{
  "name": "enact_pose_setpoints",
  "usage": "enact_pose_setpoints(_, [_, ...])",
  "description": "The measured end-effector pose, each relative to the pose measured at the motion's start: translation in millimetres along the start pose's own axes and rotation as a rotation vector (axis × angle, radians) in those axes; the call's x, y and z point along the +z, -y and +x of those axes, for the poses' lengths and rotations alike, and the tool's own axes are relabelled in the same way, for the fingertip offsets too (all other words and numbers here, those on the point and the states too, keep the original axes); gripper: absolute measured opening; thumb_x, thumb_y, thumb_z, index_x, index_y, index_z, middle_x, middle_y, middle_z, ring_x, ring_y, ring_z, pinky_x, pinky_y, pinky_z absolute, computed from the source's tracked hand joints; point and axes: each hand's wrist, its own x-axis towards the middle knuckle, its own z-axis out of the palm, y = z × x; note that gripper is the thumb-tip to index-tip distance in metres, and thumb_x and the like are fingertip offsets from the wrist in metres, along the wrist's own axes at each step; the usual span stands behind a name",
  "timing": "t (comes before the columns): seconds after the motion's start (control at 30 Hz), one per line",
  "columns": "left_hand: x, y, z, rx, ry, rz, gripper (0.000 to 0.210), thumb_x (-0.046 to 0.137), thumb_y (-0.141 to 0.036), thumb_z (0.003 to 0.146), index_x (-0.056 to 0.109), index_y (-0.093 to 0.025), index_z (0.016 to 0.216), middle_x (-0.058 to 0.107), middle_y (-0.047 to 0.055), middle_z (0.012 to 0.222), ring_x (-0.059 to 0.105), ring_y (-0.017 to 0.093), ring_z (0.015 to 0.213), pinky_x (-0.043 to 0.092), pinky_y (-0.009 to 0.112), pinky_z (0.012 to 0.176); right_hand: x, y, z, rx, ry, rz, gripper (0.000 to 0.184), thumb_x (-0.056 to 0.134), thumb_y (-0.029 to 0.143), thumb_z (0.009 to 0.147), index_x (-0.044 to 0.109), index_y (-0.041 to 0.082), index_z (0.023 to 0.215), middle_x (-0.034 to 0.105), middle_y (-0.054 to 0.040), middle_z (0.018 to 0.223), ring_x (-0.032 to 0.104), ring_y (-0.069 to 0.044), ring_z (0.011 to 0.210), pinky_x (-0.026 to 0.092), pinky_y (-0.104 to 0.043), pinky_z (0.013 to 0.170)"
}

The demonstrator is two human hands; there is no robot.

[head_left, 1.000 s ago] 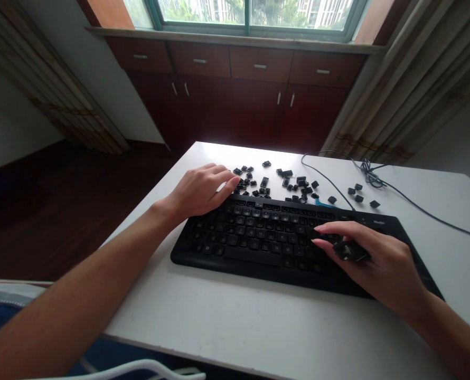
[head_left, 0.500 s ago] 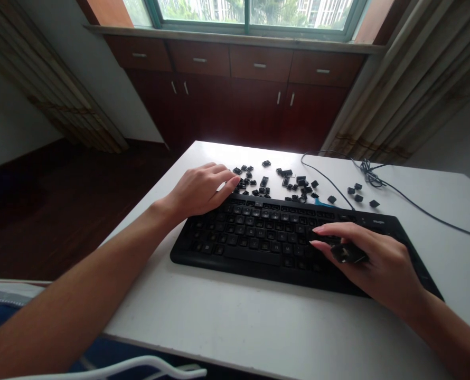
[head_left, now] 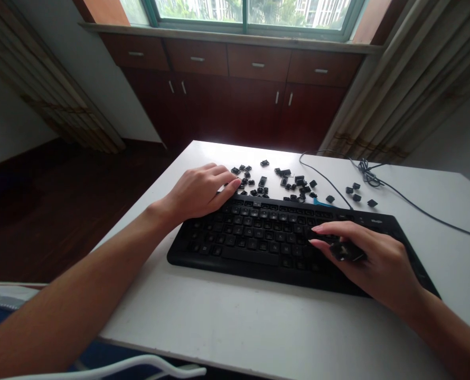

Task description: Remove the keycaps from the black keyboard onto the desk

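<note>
A black keyboard lies across the white table, with keycaps in place on some spots and bare sockets on others. My left hand rests over its far left corner, fingers stretched toward several loose black keycaps behind the keyboard; its fingertips are partly hidden. Above the keyboard's right part is my right hand, thumb and index fingertips apart. A black piece that looks like a keycap is held in its curled fingers, partly covered by them.
A blue brush-like piece lies against the keyboard's back edge. The keyboard's cable runs to a bundled coil at the back right. More keycaps lie near it. Red-brown cabinets stand beyond the table.
The whole view has shifted slightly, so everything sits a little further left. Both hands keep the same pose and place over the keyboard.
</note>
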Motion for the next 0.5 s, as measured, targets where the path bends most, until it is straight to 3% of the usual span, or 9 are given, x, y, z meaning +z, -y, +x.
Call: enact_pose_setpoints(0.5, [0.8,0.0,0.7,-0.001,-0.004,-0.016,0.037,0.038,-0.039,0.104,0.068,-0.019,0.097,0.072,0.007,0.096,0.066,0.024,0.092,0.049,0.034,0.074,0.4,-1.8,-1.0,0.008,-0.001,-0.012,0.032,0.074,0.016,0.087,0.066,0.024,0.117,0.077,-0.0025,0.105,0.075,-0.017,0.088,0.06,-0.026,0.076])
